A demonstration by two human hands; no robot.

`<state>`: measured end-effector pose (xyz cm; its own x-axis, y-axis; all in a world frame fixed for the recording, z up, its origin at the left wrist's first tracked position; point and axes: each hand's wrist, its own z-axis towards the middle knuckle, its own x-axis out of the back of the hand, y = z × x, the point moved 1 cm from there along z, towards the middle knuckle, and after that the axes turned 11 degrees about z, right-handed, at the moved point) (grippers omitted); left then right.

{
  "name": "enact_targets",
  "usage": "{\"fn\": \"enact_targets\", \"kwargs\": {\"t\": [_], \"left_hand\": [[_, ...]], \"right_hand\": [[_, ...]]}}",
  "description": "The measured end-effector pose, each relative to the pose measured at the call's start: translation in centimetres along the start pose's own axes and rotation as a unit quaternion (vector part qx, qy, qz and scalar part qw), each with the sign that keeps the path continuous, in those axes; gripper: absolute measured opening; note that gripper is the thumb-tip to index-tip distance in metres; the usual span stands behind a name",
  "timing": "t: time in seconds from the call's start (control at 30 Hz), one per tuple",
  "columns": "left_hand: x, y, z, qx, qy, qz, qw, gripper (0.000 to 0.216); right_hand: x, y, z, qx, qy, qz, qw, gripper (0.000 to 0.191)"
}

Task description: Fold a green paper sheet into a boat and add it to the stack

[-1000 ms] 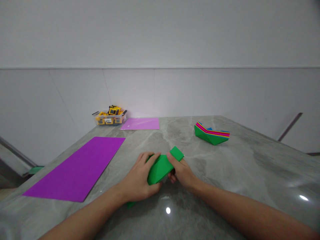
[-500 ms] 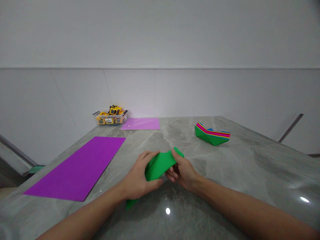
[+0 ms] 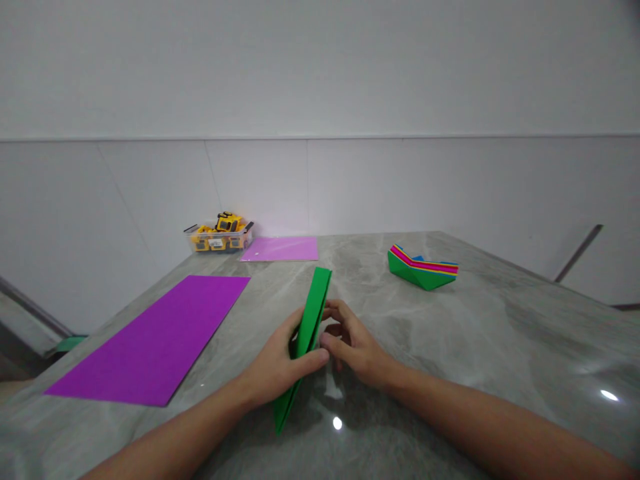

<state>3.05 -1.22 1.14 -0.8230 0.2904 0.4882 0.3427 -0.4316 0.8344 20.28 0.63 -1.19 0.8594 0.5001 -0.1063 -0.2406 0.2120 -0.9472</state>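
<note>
A green folded paper (image 3: 315, 303) stands tilted in front of me, narrow edge up, with a slit between its layers along the right side. My left hand (image 3: 280, 360) is closed around its lower half, fingers behind and thumb across the near side. My right hand (image 3: 357, 347) is at the paper's right side. Its fingers are loosely bent, thumb and forefinger apart, with the fingertips touching or very close to the paper's edge. Farther off to the right sits a folded paper boat (image 3: 423, 272), green below with pink, yellow and blue stripes along its rim.
A purple sheet (image 3: 155, 340) lies flat on the left of the grey marble-look table (image 3: 450, 400). Against the back wall (image 3: 370, 187) are a pale violet sheet (image 3: 283, 249) and a clear plastic box (image 3: 220, 241) holding yellow toy vehicles (image 3: 229, 222).
The green paper has turned from lying slanted to the right to standing nearly upright on edge. My right hand has let go of its far end and moved slightly left and down.
</note>
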Motion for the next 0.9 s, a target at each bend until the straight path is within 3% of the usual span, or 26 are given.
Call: {"fn": "enact_targets", "kwargs": {"t": [0.17,0.4,0.57,0.77,0.9], "left_hand": [[-0.8,-0.3,0.1,-0.037,-0.028,-0.055,0.997,0.073],[-1.0,-2.4,-0.2,-0.008,-0.009,-0.009,1.0,0.103],[-1.0,-2.2,0.0,-0.028,-0.007,-0.046,0.999,0.097],[-0.5,-1.7,0.4,0.039,-0.026,-0.163,0.985,0.09],[-0.2,-1.6,0.2,0.066,-0.016,-0.187,0.98,0.086]], "right_hand": [[0.4,0.5,0.3,0.03,0.054,-0.005,0.998,0.049],[0.3,0.2,-0.1,0.046,-0.021,-0.042,0.998,0.064],[0.2,0.4,-0.1,0.041,-0.024,-0.117,0.992,0.06],[0.2,-0.3,0.2,0.073,-0.052,-0.085,0.992,0.049],[0.1,-1.0,0.3,0.092,-0.063,-0.108,0.988,0.047]]}}
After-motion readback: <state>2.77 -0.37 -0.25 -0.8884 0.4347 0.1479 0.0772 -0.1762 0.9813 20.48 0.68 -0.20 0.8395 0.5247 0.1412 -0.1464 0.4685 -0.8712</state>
